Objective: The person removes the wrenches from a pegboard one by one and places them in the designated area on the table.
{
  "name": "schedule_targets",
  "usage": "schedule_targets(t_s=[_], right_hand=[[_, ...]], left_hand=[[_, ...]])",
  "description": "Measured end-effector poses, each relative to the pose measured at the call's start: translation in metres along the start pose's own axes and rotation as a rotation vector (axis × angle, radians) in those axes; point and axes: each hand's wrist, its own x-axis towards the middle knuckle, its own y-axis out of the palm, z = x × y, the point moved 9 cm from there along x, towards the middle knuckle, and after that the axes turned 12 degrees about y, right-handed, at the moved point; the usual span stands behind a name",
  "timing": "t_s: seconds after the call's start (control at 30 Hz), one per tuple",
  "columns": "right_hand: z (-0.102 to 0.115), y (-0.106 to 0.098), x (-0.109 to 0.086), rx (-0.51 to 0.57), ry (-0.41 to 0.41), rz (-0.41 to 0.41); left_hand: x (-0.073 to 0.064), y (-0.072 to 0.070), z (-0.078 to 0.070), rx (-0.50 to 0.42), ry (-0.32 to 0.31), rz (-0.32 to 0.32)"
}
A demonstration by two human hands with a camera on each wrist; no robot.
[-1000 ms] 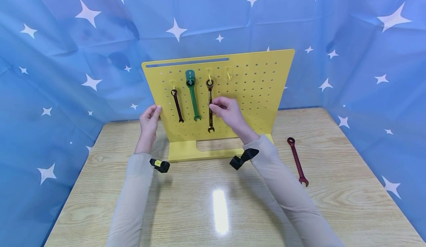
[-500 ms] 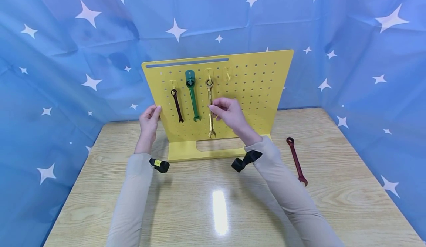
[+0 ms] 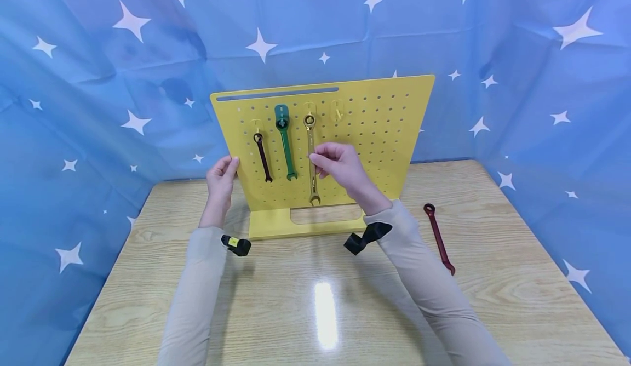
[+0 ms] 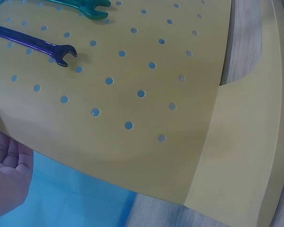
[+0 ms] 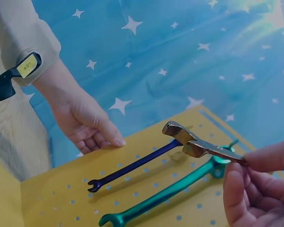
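My right hand pinches a gold combination wrench by its shank between thumb and fingers. The wrench's ring end is up at a hook on the yellow pegboard; whether the hook passes through the ring I cannot tell. In the right wrist view its open end stands out from the board. My left hand grips the board's left edge, thumb on the front, other fingers behind. Left of the gold wrench hang a green wrench and a smaller dark purple wrench, each on a hook.
A bare hook sits on the board right of the gold wrench. On the wooden table, a red wrench lies to the right of the board. Behind everything hangs a blue curtain with white stars.
The gold wrench has tilted, its lower end swinging outward and slightly down while its ring end rose a little at the hook. My left hand has stayed on the board's edge.
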Motion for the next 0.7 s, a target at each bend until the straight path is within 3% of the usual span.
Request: schedule_targets(t_s=[0.7], right_hand=[[0.004, -0.009, -0.009, -0.036, -0.01, -0.003]], left_hand=[[0.001, 0.0, 0.001, -0.002, 0.005, 0.001]])
